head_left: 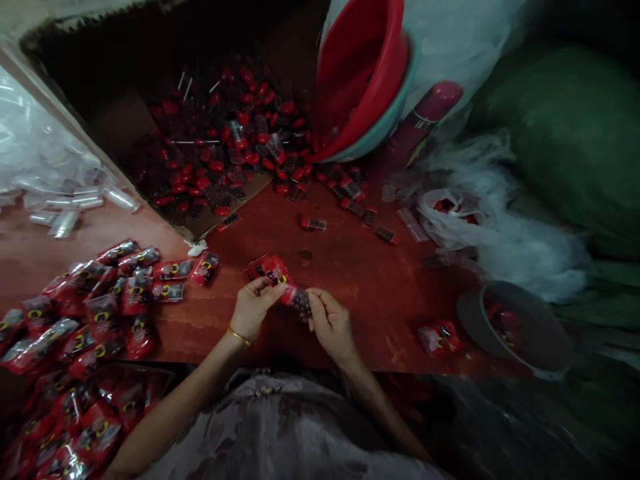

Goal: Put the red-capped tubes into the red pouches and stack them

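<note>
My left hand (253, 308), with a gold bangle at its wrist, pinches a small red packet (273, 268) near the table's front edge. My right hand (331, 323) grips the dark end of a small clear container with a red cap (299, 301). The container touches the packet's right end, and whether it is partly inside is unclear. Filled red packets (136, 293) lie piled to the left of my hands. Similar red-capped containers (313, 223) lie on the table beyond my hands.
A cardboard box (75, 127) on its side spills red-capped containers. Red basin (395, 73), pink bottle (420, 123) and plastic bags (520, 233) stand behind. Right: grey bowl (470, 320), red packet (440, 338). Left: clear tubes (65, 217). More packets (95, 427) lie below the table edge.
</note>
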Demonstrator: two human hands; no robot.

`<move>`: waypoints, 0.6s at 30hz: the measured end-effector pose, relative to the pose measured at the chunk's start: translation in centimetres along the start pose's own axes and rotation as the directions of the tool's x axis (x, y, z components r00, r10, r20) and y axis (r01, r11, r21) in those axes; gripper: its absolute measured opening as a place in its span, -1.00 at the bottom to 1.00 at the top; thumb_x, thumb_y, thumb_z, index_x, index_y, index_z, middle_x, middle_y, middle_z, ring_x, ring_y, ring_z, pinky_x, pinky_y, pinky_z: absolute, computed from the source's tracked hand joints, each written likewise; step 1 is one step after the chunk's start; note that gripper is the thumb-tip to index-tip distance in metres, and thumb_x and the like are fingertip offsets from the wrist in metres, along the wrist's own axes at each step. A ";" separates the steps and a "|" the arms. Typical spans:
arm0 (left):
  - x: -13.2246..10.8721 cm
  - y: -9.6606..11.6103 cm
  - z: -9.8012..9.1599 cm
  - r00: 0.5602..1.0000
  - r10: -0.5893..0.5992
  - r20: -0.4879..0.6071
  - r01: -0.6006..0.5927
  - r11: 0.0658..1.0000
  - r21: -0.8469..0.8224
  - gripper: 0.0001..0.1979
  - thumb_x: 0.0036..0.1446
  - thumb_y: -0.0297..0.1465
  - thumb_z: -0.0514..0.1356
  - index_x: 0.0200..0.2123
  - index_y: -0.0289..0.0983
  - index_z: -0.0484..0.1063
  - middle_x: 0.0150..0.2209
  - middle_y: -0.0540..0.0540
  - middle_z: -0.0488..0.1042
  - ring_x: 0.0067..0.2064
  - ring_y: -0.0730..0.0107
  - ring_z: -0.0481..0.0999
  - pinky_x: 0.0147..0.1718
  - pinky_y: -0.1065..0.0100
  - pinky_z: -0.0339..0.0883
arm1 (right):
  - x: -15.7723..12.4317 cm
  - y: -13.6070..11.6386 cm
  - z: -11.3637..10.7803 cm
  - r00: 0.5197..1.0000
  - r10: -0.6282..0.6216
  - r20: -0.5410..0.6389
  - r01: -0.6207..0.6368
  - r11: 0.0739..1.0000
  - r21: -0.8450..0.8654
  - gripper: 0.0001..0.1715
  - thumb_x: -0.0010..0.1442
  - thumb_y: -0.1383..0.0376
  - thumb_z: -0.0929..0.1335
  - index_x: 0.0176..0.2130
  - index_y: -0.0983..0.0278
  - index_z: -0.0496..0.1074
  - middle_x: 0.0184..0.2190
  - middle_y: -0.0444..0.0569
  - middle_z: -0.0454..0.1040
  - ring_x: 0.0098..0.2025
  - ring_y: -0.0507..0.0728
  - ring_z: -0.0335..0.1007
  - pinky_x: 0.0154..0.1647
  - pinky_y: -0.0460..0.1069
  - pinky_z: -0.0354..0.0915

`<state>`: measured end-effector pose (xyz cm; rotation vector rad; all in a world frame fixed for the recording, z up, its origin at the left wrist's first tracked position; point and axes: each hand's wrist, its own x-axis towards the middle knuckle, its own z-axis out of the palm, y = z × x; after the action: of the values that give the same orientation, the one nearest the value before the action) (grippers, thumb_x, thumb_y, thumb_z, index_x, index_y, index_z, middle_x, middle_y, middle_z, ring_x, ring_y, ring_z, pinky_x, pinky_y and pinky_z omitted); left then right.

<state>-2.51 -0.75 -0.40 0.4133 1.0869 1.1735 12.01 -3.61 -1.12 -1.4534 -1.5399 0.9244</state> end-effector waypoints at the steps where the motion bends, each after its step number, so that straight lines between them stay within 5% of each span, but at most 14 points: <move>1: 0.0 -0.2 0.1 1.000 0.004 -0.002 -0.004 1.000 -0.005 -0.63 -0.43 -0.34 0.44 -0.45 -0.35 0.50 -0.51 -0.01 0.54 -0.50 0.55 0.43 -0.41 0.48 0.30 | 0.1 0.0 0.1 1.000 0.005 -0.026 -0.005 1.000 -0.009 -0.67 0.27 0.16 0.13 -0.28 0.27 0.36 -0.70 -0.22 0.28 -0.69 -0.02 0.25 -0.60 -0.14 0.24; 5: 0.0 -0.8 0.4 0.999 0.031 -0.013 -0.031 0.999 -0.043 -0.62 -0.42 -0.35 0.44 -0.43 -0.35 0.48 -0.51 0.00 0.52 -0.52 0.58 0.41 -0.45 0.51 0.27 | 0.3 -0.1 0.7 0.994 0.015 -0.109 -0.020 0.999 -0.046 -0.66 0.27 0.15 0.14 -0.27 0.28 0.37 -0.68 -0.20 0.32 -0.68 -0.03 0.24 -0.61 -0.14 0.20; 12: -0.1 -1.6 0.7 0.996 0.061 -0.058 -0.069 0.986 -0.150 -0.62 -0.35 -0.17 0.39 -0.60 -0.34 0.38 -0.67 0.10 0.34 -0.63 0.69 0.22 -0.60 0.55 0.10 | 0.4 -0.7 1.9 0.994 0.069 -0.091 -0.064 0.996 0.056 -0.66 0.27 0.16 0.12 -0.31 0.30 0.34 -0.71 -0.24 0.29 -0.72 -0.06 0.21 -0.64 -0.16 0.17; 18: -0.6 -2.2 1.2 1.000 0.017 -0.007 -0.018 0.993 -0.120 -0.64 -0.34 -0.24 0.40 -0.45 -0.35 0.47 -0.53 0.00 0.49 -0.56 0.57 0.37 -0.50 0.47 0.24 | 0.5 -0.5 2.9 0.974 -0.001 -0.229 -0.003 1.000 -0.017 -0.69 0.26 0.18 0.13 -0.25 0.28 0.35 -0.63 -0.17 0.35 -0.61 0.00 0.31 -0.55 -0.12 0.25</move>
<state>-0.34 -1.80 -1.27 0.3263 1.0133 1.2491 9.13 -3.06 -1.77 -1.5159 -1.3797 0.7180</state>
